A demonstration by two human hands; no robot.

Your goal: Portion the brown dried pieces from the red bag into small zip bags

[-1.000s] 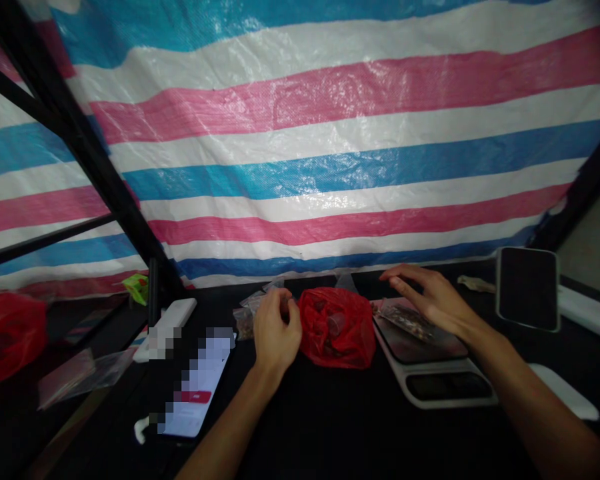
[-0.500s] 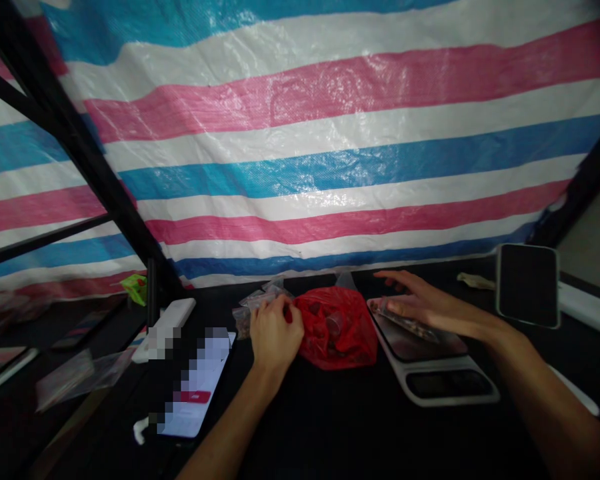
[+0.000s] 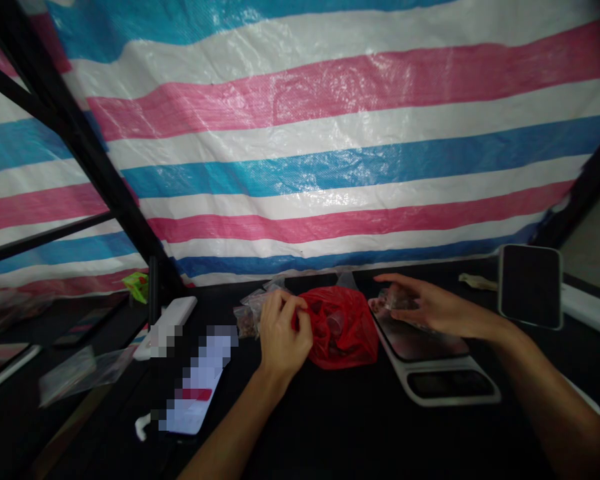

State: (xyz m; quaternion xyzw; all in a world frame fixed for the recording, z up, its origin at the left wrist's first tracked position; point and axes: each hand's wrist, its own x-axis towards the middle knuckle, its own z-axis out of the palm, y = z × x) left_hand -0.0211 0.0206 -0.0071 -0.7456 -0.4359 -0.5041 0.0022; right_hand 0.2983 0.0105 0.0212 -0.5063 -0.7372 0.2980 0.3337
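My left hand (image 3: 285, 333) has its fingers curled in a pinch on the left edge of a red plastic bag (image 3: 350, 333). Brown bits show through the top of that bag. Over a kitchen scale (image 3: 430, 347), my right hand (image 3: 425, 307) grips a small clear plastic bag (image 3: 400, 300) between thumb and fingers. The contents look brownish, and the palm hides part of the bag. Just left of my left hand lie several small clear zip bags (image 3: 247, 320) with brown pieces in them.
A lit phone (image 3: 200, 387) lies at the left, near a white box-like device (image 3: 167, 323). Flat clear bags (image 3: 70, 377) are farther left. A dark-faced panel (image 3: 530, 287) stands at the right. Striped plastic sheeting (image 3: 330, 160) hangs behind the black table.
My left hand has shifted right, onto the red bag's edge. Under my right hand, the clear bag has risen and bunched up between the fingers. The camera view has moved slightly.
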